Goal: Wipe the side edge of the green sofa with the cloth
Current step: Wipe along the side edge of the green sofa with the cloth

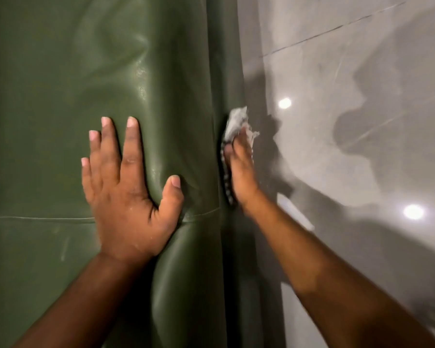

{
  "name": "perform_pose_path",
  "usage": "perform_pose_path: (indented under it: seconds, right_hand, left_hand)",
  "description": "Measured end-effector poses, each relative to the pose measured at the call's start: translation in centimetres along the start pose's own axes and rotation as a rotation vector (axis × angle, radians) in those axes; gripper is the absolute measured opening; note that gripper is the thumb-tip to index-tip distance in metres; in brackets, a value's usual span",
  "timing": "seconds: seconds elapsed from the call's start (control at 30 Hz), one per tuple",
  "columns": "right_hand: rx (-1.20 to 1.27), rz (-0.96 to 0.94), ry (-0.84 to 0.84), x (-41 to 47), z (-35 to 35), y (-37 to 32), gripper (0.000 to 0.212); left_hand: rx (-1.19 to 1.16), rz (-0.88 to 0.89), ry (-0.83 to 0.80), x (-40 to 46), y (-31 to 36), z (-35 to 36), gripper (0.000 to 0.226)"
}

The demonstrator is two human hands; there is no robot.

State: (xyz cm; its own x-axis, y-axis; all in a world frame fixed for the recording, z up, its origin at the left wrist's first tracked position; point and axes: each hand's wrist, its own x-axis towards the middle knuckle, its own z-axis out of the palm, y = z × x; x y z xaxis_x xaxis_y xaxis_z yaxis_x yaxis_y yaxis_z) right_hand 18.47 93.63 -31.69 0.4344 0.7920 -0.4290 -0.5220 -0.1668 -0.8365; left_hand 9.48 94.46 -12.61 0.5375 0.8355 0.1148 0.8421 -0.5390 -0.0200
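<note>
The green leather sofa (68, 79) fills the left half of the view, its side edge running down the middle. My left hand (126, 187) lies flat on the sofa's top surface, fingers spread, thumb pressed into the padded edge. My right hand (241, 172) presses a pale, patterned cloth (236, 121) against the sofa's side face. The cloth sticks out above my fingertips and shows along the hand's left side; the rest is hidden between hand and sofa.
A glossy grey tiled floor (349, 121) lies to the right of the sofa, with grout lines, two bright light reflections and dark shadows of my arms. A seam (35, 218) crosses the sofa surface beside my left wrist.
</note>
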Motion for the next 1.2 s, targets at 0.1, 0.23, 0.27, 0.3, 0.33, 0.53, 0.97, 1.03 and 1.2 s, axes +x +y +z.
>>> perform_pose_path:
  seconds: [0.1, 0.23, 0.27, 0.3, 0.33, 0.53, 0.97, 1.03, 1.2]
  right_hand:
    - [0.004, -0.074, 0.012, -11.2, 0.1, 3.7, 0.059]
    - [0.006, 0.181, 0.039, -18.9, -0.3, 8.2, 0.058]
    - [-0.017, 0.2, 0.043, -18.8, -0.3, 8.3, 0.058]
    - [-0.034, 0.176, 0.069, -18.2, 0.0, 8.1, 0.059]
    - [-0.033, 0.137, 0.097, -17.4, 0.0, 7.9, 0.062]
    - [0.009, 0.015, 0.099, -4.6, -0.8, 4.7, 0.055]
    - [-0.185, -0.191, -0.026, 10.3, 0.6, -6.5, 0.061]
    - [-0.227, -0.24, -0.008, 6.9, 0.3, -5.0, 0.061]
    - [-0.275, -0.287, 0.02, -2.8, 0.3, 0.4, 0.055]
  left_hand:
    - [-0.023, 0.001, 0.023, -0.3, 0.0, 0.0, 0.081]
    - [-0.032, 0.017, 0.03, -0.3, 0.1, 0.1, 0.081]
    - [-0.031, 0.012, 0.025, -0.2, 0.2, 0.1, 0.081]
    - [-0.032, 0.004, 0.02, -0.2, 0.3, 0.1, 0.082]
    - [-0.034, -0.002, 0.015, -0.2, 0.4, 0.0, 0.082]
    - [0.0, 0.015, 0.039, -0.1, 0.3, 0.3, 0.082]
    - [-0.02, 0.0, 0.001, 0.4, -0.2, 0.5, 0.085]
    - [-0.036, -0.018, -0.012, 0.2, 0.0, 0.3, 0.086]
    - [-0.02, -0.053, -0.066, 0.2, 0.6, -0.7, 0.085]
